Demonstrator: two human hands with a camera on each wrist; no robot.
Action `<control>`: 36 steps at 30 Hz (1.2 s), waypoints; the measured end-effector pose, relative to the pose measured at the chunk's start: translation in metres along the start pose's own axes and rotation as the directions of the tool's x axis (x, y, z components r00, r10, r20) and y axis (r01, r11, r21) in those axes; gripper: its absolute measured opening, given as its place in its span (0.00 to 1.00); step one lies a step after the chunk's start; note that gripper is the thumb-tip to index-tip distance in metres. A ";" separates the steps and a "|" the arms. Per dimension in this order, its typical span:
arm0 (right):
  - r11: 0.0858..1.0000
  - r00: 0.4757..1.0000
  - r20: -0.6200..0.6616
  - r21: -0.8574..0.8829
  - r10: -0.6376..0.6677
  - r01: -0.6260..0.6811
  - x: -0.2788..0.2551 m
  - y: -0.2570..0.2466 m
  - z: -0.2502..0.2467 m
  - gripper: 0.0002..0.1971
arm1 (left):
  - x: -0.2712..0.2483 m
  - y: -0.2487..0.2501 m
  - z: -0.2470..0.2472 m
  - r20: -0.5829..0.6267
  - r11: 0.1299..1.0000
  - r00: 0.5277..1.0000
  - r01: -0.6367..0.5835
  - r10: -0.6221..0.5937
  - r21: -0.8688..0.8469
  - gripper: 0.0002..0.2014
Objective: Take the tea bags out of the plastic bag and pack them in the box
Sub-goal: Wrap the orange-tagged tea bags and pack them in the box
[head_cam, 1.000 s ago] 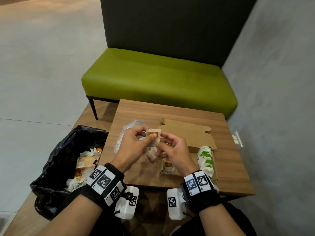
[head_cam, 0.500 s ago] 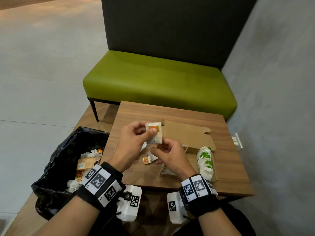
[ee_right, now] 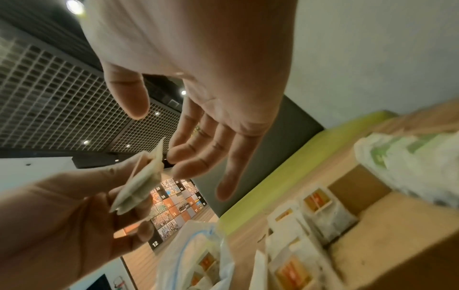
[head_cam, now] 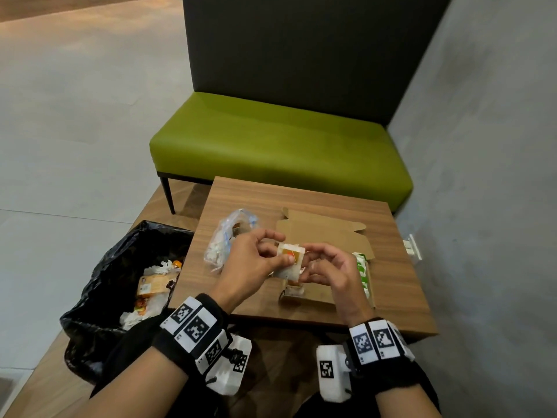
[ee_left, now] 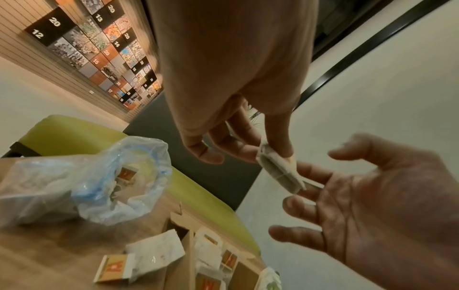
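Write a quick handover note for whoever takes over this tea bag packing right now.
Left hand pinches one white paper tea bag with an orange tag above the table.
Right hand is open beside it, holding nothing.
Clear plastic bag lies left on the wooden table, some tea bags inside.
Brown cardboard box is open, a few bags packed.
Left: pack the held bag, empty the plastic bag.

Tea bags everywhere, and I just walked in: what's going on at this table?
A person is packing tea bags. The left hand pinches one tea bag above the cardboard box, and the open right hand is beside it. More bags remain in the plastic bag; some already sit in the box.
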State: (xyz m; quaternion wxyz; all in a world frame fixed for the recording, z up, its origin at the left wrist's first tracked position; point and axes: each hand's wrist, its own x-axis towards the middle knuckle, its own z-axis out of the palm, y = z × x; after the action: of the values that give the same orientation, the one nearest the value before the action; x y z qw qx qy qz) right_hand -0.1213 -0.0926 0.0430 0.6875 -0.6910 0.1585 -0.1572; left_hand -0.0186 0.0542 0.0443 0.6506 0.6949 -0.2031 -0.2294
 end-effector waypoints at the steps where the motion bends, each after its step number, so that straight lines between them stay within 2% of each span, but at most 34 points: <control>1: 0.999 1.000 -0.004 -0.044 -0.008 0.007 0.001 -0.001 -0.004 0.10 | 0.000 -0.002 0.004 0.011 1.000 1.000 -0.005 0.005 0.010 0.17; 5: 0.987 0.999 -0.033 -0.161 0.006 -0.012 0.005 0.001 -0.017 0.03 | 0.001 -0.010 0.018 0.040 1.000 0.999 -0.001 0.001 0.000 0.14; 10: 0.962 0.994 0.008 -0.253 0.105 -0.100 0.017 0.018 -0.032 0.04 | 0.011 -0.019 0.029 0.046 1.000 0.999 0.012 -0.012 -0.003 0.16; 13: 0.944 0.991 -0.091 -0.306 0.098 -0.121 0.030 0.032 -0.045 0.04 | 0.021 -0.034 0.029 0.008 0.992 1.000 0.005 -0.006 0.130 0.20; 15: 0.911 0.975 -0.211 -0.387 0.062 -0.142 0.040 0.040 -0.055 0.05 | 0.026 -0.045 0.026 -0.056 0.944 0.998 0.037 -0.020 0.328 0.17; 17: 0.848 0.961 -0.269 -0.492 0.069 -0.199 0.053 0.054 -0.065 0.05 | 0.028 -0.055 0.024 -0.088 0.851 0.994 0.095 -0.058 0.517 0.12; 20: 0.717 0.954 -0.256 -0.635 0.157 -0.288 0.066 0.075 -0.069 0.02 | 0.028 -0.067 0.027 -0.086 0.719 0.983 0.179 -0.164 0.671 0.11; 23: 0.629 0.955 -0.221 -0.719 0.196 -0.295 0.072 0.084 -0.062 0.04 | 0.029 -0.077 0.031 -0.066 0.666 0.976 0.190 -0.207 0.721 0.12; 29: 0.553 0.917 -0.347 -0.733 0.197 -0.396 0.079 0.094 -0.055 0.05 | 0.027 -0.086 0.033 -0.041 0.662 0.986 0.140 -0.163 0.737 0.06; 33: 0.571 0.878 -0.443 -0.680 0.180 -0.460 0.085 0.099 -0.051 0.04 | 0.026 -0.089 0.031 -0.018 0.672 0.990 0.109 -0.141 0.732 0.05; 36: 0.592 0.850 -0.490 -0.632 0.193 -0.500 0.088 0.101 -0.048 0.09 | 0.026 -0.091 0.030 -0.003 0.675 0.987 0.113 -0.162 0.729 0.07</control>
State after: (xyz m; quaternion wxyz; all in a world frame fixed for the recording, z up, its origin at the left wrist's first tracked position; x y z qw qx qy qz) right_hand -0.0629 -0.1750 -0.0579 0.3205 -0.8203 0.4691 -0.0665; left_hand -0.0160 0.0216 -0.0497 0.2965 0.9014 -0.2444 -0.1996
